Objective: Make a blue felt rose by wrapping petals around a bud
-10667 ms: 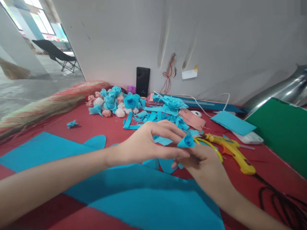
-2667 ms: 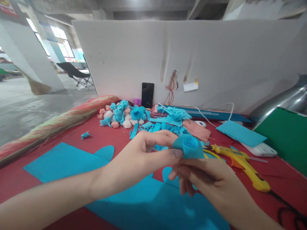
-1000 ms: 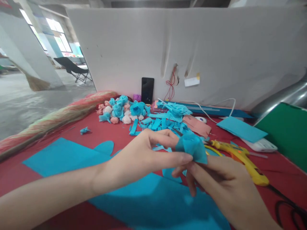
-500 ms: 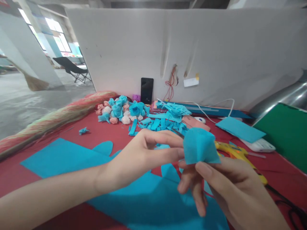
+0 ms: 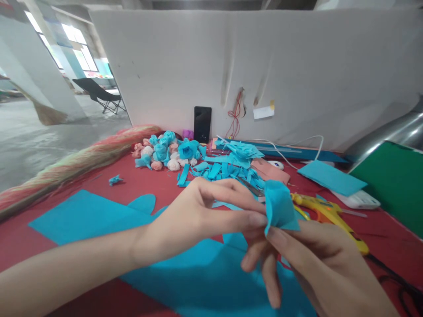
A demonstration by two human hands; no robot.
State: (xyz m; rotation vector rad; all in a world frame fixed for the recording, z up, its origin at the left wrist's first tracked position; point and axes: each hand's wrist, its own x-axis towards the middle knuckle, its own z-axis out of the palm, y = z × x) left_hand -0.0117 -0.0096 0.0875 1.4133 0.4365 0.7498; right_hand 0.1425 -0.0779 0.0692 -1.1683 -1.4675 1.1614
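A blue crepe-paper petal [image 5: 280,207] stands upright between my two hands, its left side curled and its lower right corner pointing out. My right hand [image 5: 320,259] pinches the petal's lower edge between thumb and fingers. From the left, my left hand [image 5: 211,207] reaches over, its thumb and index finger closed on the petal's left edge. Under my hands lies a large blue crepe-paper sheet [image 5: 205,277] with cut rounded edges.
A yellow hot glue gun [image 5: 330,215] lies right of my hands. Beyond them are blue paper strips [image 5: 221,169], a heap of paper roses [image 5: 165,152] and an upright black phone [image 5: 202,124]. A folded blue paper stack [image 5: 332,177] rests by a green board [image 5: 393,185].
The petal has turned and shifted slightly right, its left edge now curled inward. My left fingers have moved right and lower along that edge; my right hand keeps its pinch.
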